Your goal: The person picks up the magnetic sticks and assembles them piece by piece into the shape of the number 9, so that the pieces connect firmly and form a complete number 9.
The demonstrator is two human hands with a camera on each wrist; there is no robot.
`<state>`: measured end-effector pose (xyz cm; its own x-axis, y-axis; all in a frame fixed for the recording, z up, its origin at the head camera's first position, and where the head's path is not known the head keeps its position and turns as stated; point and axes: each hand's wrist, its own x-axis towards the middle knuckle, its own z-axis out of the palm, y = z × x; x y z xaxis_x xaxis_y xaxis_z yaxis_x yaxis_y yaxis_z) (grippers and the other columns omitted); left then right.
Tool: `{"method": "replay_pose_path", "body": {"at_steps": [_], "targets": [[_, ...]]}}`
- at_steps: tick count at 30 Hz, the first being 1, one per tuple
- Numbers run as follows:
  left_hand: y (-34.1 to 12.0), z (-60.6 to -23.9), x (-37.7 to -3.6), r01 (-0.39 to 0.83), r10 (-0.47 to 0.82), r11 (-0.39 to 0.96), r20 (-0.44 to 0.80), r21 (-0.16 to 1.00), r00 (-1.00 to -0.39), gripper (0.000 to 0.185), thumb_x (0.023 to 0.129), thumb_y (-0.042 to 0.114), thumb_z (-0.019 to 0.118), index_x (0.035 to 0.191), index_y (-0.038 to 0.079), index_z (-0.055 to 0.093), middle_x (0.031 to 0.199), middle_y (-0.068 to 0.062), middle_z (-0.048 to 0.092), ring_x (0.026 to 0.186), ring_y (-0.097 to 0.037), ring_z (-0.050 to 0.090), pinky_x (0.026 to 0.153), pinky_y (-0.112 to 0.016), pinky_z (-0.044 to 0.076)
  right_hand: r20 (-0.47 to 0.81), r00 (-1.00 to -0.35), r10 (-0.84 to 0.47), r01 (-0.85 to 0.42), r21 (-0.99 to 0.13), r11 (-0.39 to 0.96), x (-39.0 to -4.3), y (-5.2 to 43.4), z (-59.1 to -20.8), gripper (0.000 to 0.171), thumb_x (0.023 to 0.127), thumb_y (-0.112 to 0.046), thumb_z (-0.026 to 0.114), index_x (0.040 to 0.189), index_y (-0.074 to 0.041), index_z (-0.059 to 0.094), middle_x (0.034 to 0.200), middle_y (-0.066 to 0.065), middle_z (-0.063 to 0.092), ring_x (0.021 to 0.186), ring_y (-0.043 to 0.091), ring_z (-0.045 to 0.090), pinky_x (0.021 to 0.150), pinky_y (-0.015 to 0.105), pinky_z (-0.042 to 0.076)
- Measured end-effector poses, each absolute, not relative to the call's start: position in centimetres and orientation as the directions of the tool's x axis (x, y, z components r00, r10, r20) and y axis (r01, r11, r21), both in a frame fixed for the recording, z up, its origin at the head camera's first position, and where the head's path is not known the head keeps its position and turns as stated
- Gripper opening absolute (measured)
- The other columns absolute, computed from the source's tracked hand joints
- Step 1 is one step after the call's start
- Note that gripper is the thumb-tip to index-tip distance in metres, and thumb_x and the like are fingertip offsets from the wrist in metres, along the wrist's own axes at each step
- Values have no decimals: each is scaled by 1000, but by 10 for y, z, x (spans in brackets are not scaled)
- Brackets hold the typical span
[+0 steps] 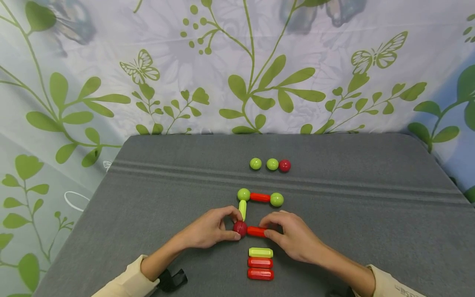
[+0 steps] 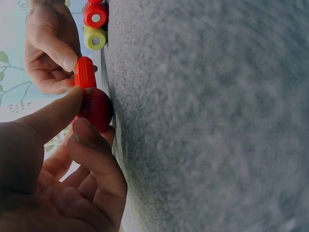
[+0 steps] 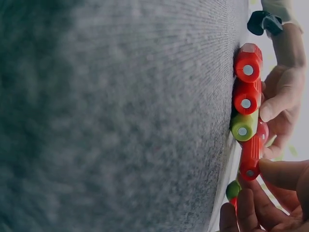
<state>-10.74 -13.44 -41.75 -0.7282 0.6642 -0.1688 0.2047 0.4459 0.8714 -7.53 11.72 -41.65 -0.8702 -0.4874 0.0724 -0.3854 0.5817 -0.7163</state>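
My left hand (image 1: 211, 227) pinches a dark red ball (image 1: 240, 229) between thumb and fingers. A red magnetic rod (image 1: 256, 232) meets that ball on its right side, and my right hand (image 1: 295, 236) pinches the rod's other end. From the red ball a yellow-green rod (image 1: 242, 210) runs back to a green ball (image 1: 243, 194). Another red rod (image 1: 260, 197) joins that one to a second green ball (image 1: 276, 199). In the left wrist view the held rod (image 2: 85, 72) touches the red ball (image 2: 98, 110).
Close in front of the hands lie a yellow-green rod (image 1: 261, 252) and two red rods (image 1: 260, 274), stacked side by side. Farther back on the grey table (image 1: 167, 165) sit two green balls (image 1: 255, 163) and a red ball (image 1: 284, 166). A patterned cloth (image 1: 222, 62) hangs behind.
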Motion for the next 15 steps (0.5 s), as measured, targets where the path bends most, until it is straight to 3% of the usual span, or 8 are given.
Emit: {"method": "replay_pose_path", "body": {"at_steps": [15], "targets": [[-135, -418, -108, 235, 663, 459, -154, 857, -732, 29, 79, 22, 73, 104, 21, 57, 93, 5, 58, 46, -4, 42, 43, -21, 37, 73, -866, -495, -382, -735, 560, -77, 118, -417, 15, 83, -12, 68, 94, -22, 66, 89, -16, 59, 79, 4, 51, 70, 31, 44]]}}
